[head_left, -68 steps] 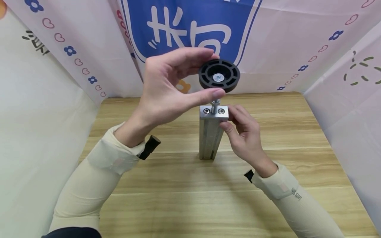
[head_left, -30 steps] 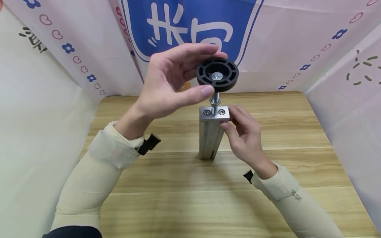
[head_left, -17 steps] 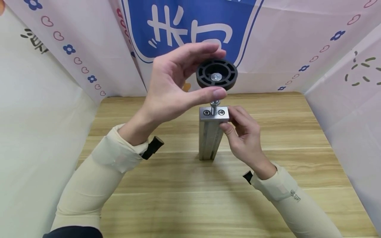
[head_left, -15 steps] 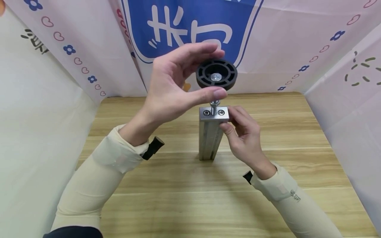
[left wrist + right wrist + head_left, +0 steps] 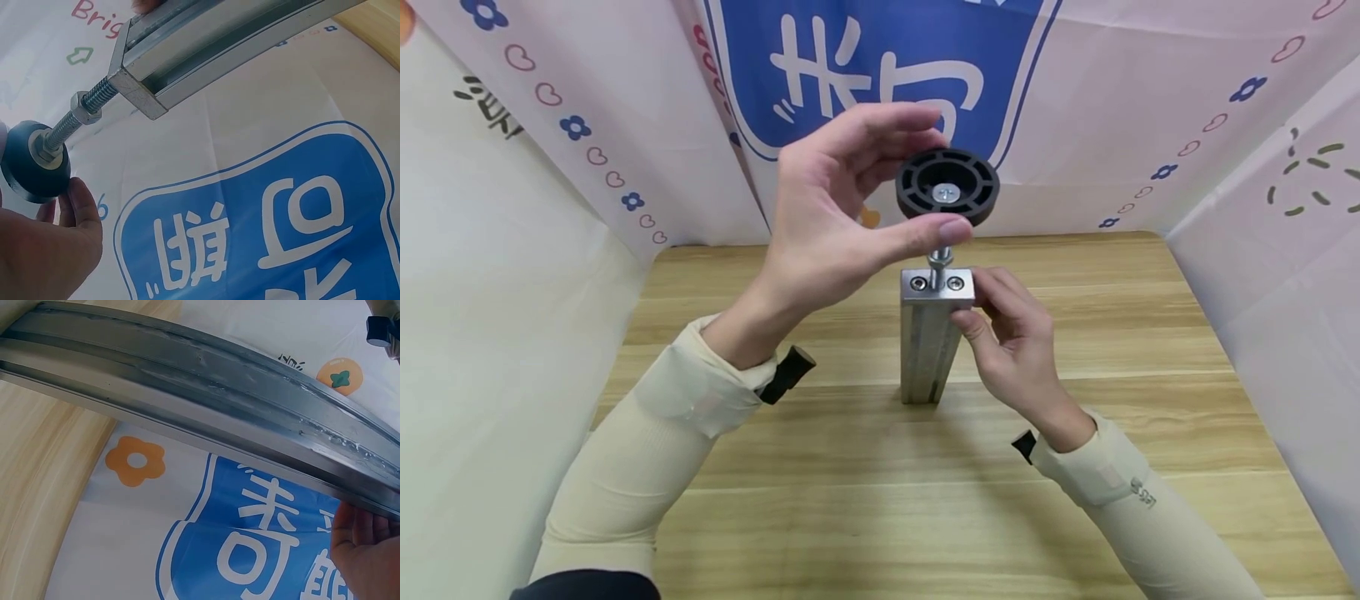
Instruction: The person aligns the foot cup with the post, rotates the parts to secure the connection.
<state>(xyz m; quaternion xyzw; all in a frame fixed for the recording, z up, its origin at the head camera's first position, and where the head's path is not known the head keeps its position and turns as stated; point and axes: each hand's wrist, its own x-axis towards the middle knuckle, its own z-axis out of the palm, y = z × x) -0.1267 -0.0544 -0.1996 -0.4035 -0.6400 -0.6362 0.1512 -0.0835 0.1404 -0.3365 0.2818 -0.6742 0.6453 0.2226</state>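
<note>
1. Head view: a metal profile (image 5: 928, 354) stands upright on the table (image 5: 850, 500), topped by a black foot (image 5: 947, 175) on a threaded rod (image 5: 62, 129) that meets the middle of the end plate (image 5: 937, 297).
2. Left hand (image 5: 820, 221) has the foot by its rim, thumb on the near side, fingers curved round the far side, so a fairly wide pinch. Right hand (image 5: 1011, 337) grips the profile right by the end plate, thumb in front, some fingertips hidden behind.
3. Handling-wise, I'd guess the profile is stiff, has some heft and won't mind knocks. Smooth faces could get slippery and that footprint's narrow, so hold it high up on the sides, maybe with a finger in a groove.
4. Foot's probably light, hard plastic or firm rubber. Rim is the sensible spot to hold; the rod looks rough on skin.
5. Materials: dull silvery metal with long grooves and whitish scuffs (right wrist cam makes it look bent, likely just the lens). Foot is a matte disc, ribbed around a hollow cup with a shiny screw head (image 5: 946, 193) in it. Hex nut (image 5: 85, 107) sits partway along the rod, clear of the plate.
</note>
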